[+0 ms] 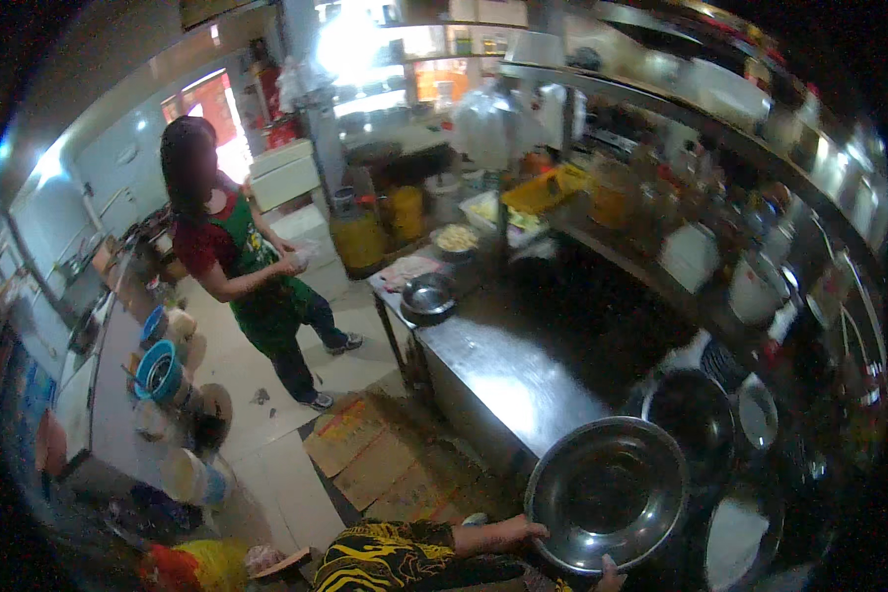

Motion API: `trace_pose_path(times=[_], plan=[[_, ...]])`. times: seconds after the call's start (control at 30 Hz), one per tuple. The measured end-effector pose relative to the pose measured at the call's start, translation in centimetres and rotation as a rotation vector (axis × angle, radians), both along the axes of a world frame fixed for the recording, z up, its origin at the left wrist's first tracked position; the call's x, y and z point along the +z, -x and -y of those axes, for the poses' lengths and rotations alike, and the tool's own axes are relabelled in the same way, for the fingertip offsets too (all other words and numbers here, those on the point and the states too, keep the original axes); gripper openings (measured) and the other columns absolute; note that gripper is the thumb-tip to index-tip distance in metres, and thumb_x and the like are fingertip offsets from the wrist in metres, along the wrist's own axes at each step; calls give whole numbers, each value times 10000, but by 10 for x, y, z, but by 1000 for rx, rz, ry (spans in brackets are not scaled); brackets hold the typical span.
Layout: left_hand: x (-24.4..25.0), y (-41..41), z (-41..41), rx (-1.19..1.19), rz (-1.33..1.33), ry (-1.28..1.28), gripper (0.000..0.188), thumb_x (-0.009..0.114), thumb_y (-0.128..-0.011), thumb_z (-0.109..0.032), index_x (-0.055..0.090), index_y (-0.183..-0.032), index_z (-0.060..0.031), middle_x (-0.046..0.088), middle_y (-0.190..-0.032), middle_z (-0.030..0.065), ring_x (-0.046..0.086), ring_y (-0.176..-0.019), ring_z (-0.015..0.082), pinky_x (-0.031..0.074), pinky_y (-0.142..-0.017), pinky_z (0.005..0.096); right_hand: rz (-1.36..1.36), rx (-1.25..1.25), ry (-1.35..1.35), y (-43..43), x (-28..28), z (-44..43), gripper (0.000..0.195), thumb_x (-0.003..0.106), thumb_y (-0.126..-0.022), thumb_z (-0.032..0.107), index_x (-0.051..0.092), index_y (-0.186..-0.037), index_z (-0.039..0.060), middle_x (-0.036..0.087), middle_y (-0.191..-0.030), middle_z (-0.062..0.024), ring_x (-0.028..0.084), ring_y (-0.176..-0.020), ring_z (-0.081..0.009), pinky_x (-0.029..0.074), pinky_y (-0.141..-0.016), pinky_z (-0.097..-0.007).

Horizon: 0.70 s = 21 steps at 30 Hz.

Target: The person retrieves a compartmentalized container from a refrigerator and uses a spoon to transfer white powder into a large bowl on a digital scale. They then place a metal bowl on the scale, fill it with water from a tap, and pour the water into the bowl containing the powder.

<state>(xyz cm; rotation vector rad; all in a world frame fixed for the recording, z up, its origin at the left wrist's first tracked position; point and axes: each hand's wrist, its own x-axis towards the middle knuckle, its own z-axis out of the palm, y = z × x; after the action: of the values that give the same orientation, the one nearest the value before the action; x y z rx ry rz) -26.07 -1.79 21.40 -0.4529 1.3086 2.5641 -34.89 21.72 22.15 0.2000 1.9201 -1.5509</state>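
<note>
A wide stainless steel basin (608, 494) with a rolled rim is in both my hands, tilted so that its inside faces up towards me. No contents show in it. My left hand (519, 530) grips the rim on the left side; its arm comes out of a black sleeve with a yellow pattern. My right hand (608, 576) is at the near rim, partly cut off by the picture's lower edge, its thumb on the metal. Just beyond the basin lies the steel worktable (503, 370), lit by a bright reflection.
A person in a green apron (248, 244) stands across the floor. A small metal bowl (428, 294) and a bowl of pale pieces (456, 240) sit at the table's far end. Flattened cardboard (385, 455) covers the floor. Buckets (192, 477) stand left; dark pans (688, 414) lie right.
</note>
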Motion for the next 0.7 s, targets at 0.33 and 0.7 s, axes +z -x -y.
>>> trace_pose_path(times=[0.33,0.7], plan=[[70,1,-161,-313,520,181,362,524,-711,-212,469,-1015,-23,510,-977,109,507,-857,266,427,-711,414,-113,-464,174,-106,18,-145,482,563,-759,276,422,-1159,49,430,-1150,-99,400,-1045,-223,312,-897,-338],[52,28,-252,-742,393,64,372,519,-698,-156,444,-1032,-9,485,-972,95,458,-899,238,374,-775,402,-437,-1135,-73,-184,45,-298,530,555,-762,357,388,-1173,66,450,-1109,-79,477,-911,-173,413,-718,-305]])
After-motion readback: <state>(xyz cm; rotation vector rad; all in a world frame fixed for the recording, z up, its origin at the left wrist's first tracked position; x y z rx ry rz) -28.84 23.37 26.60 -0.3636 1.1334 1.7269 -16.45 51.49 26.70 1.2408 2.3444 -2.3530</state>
